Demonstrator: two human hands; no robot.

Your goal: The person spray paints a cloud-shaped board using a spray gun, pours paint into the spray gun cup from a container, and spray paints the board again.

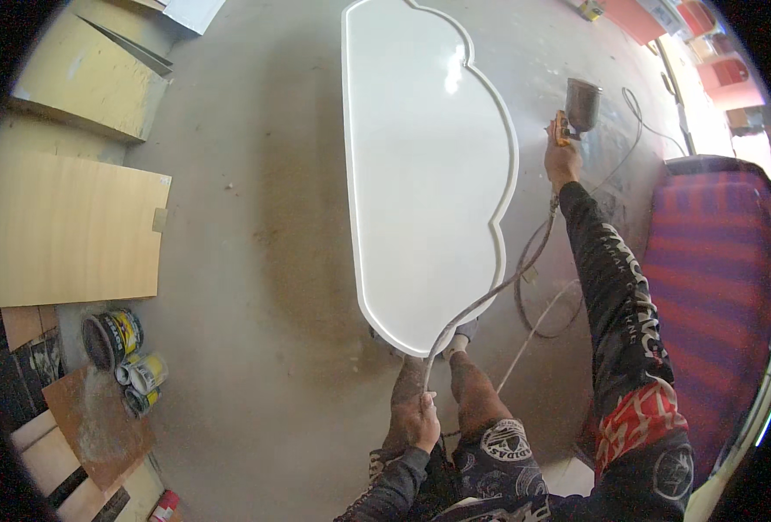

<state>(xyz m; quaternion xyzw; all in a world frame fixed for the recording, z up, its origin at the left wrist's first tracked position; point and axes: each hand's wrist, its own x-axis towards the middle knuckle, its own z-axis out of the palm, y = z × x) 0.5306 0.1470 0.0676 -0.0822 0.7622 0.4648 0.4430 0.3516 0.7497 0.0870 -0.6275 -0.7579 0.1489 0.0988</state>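
white panel [429, 191], with a scalloped right edge and a raised rim, fills the upper middle of the frame, its near end just above the person's legs [481, 396]; what holds it up is hidden. nearest, at the lower middle, the left hand [422, 422] is curled round a hose [517, 277], which crosses the panel's near right corner in this view. whether hose and panel touch, i cannot tell. if the hose sags or slips, it could drag over the glossy face and smear it, supposing the coat is wet. slack loops right of the panel might catch round the legs and jerk the line.

at the lower left, cans [111, 341] stand near a pale wooden board [72, 235]; at the right is a striped cloth [707, 287], and any drifting mist could settle on it. dust on the floor [229, 348], brownish left of the panel, might be stirred by the air and stick to the white face.

farther off, at the upper right, the right hand [563, 163] is wrapped round a spray gun [584, 106], apart from the panel; whether a finger presses the trigger cannot be made out. tilting the gun could make its cup drip, and passing too close or too slowly would likely cause runs along the rim.
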